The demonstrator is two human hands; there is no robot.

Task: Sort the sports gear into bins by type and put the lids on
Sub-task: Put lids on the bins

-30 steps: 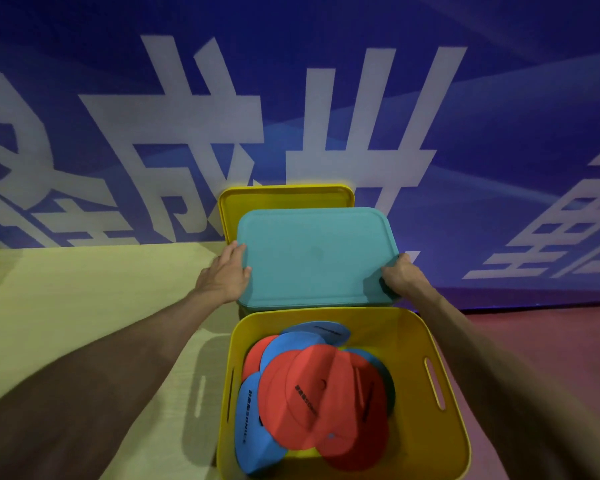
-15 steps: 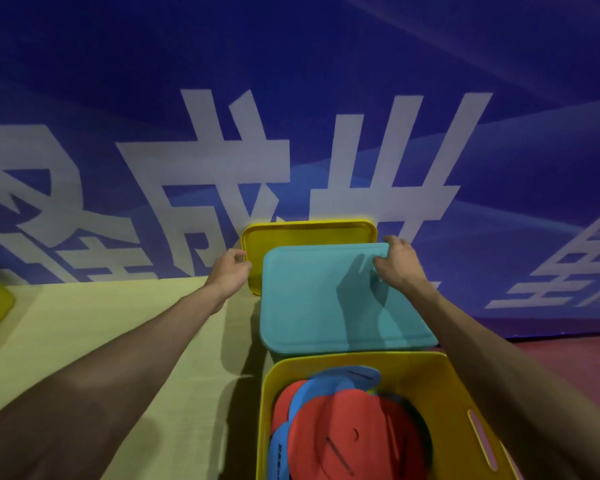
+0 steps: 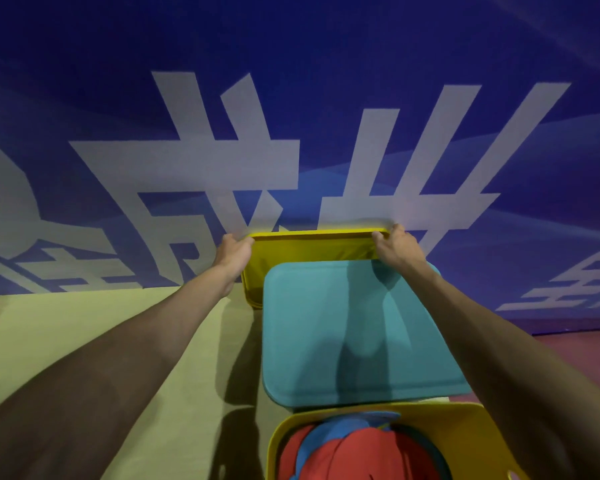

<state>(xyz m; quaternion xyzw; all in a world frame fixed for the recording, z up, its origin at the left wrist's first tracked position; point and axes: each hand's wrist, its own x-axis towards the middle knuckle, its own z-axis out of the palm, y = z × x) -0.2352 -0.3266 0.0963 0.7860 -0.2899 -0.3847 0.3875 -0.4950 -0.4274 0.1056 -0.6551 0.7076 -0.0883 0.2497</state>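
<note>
Behind teal lid [image 3: 354, 327] | left hand [image 3: 232, 252], right hand [image 3: 397, 249] | grip closed on yellow lid [image 3: 312, 247] corners

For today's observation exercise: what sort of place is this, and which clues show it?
Probably a sports hall or event venue: a big blue banner with large white characters, a yellow bin of red and blue flat discs, and a two-tone floor.

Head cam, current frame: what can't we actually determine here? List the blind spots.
1. Contents under the flat teal lid: head view, the lid covers them completely.
2. Lower part of the upright yellow lid gripped by the left hand and right hand: hidden behind the teal lid.
3. Open yellow bin of red and blue flat discs: cut off by the bottom edge, so no count.
4. Disc markings: blurred.
</note>
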